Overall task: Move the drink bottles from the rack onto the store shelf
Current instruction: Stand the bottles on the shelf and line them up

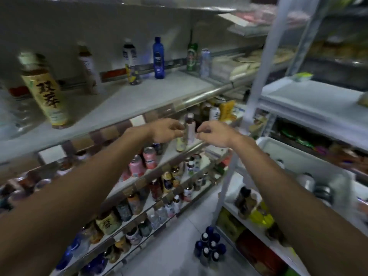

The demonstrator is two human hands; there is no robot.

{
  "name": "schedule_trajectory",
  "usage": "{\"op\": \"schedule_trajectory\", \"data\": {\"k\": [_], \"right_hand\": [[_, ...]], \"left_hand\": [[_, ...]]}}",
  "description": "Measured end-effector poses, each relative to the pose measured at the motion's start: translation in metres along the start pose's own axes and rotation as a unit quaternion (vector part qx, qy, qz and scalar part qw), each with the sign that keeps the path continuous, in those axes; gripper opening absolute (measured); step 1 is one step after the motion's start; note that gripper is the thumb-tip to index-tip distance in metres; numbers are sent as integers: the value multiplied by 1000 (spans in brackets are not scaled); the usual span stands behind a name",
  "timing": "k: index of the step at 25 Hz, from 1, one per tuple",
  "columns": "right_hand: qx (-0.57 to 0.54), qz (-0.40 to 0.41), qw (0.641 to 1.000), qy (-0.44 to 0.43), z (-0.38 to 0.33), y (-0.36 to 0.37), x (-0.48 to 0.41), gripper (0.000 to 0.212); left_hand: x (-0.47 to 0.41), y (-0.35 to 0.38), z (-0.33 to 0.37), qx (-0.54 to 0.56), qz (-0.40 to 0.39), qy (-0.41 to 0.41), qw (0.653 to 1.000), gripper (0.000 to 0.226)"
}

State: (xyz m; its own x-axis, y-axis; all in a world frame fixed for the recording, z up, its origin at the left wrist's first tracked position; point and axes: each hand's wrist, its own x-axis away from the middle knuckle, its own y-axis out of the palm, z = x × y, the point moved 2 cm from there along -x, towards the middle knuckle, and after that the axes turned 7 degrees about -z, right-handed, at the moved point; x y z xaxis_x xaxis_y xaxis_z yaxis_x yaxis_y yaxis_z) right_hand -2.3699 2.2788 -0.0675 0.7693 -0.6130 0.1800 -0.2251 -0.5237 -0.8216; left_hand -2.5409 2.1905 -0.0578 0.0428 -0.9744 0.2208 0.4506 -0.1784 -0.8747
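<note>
Reaching, head view: both arms are out toward the second tier of the store shelf, the tier below the half-stocked upper one.

- Task item: a slim pale-label bottle stands upright near the front edge of that tier. A yellow-label bottle is just beside it, lower left.
- Left hand: fingers curled, tips at the bottle's left side. It could be pinching, but the blur means I cannot tell.
- Right hand: fingers curled, tips just beside the bottle's right side. I cannot tell whether they touch it.
- Upper tier: scattered singles only, a tea bottle, a blue bottle and a green bottle, with bare surface between them.
- Lower tiers are packed with cans and bottles.
- Rack on the right: dark bottles sit on a lower level, with more blurred containers behind.
- A cluster of blue-capped bottles stands on the floor.

Judgement: this looks mid-task. This bottle is at or just reaching its spot, several are already shelved, and the rack stock is not yet moved.
</note>
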Motion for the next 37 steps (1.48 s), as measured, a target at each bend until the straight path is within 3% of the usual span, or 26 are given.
{"op": "schedule_trajectory", "data": {"k": [5, 8, 14, 19, 23, 27, 37], "right_hand": [[-33, 44, 995, 80, 78, -23, 98, 31], [-52, 36, 988, 139, 119, -25, 142, 36], [-82, 80, 964, 241, 192, -24, 206, 33], [-97, 88, 954, 271, 226, -21, 206, 32], [-131, 79, 944, 293, 247, -18, 180, 16], [-160, 59, 930, 325, 262, -11, 143, 34], [-347, 91, 846, 395, 327, 20, 98, 36]], "left_hand": [[-45, 54, 110, -25, -47, 76, 996, 36], [-62, 93, 172, -105, -108, 113, 982, 39], [-82, 145, 243, -163, -173, 196, 951, 36], [-116, 167, 249, -158, -220, 212, 939, 36], [-156, 171, 240, -142, -227, 221, 938, 35], [-193, 176, 224, -124, -247, 232, 933, 34], [-282, 212, 176, -97, -304, 196, 927, 32]]}}
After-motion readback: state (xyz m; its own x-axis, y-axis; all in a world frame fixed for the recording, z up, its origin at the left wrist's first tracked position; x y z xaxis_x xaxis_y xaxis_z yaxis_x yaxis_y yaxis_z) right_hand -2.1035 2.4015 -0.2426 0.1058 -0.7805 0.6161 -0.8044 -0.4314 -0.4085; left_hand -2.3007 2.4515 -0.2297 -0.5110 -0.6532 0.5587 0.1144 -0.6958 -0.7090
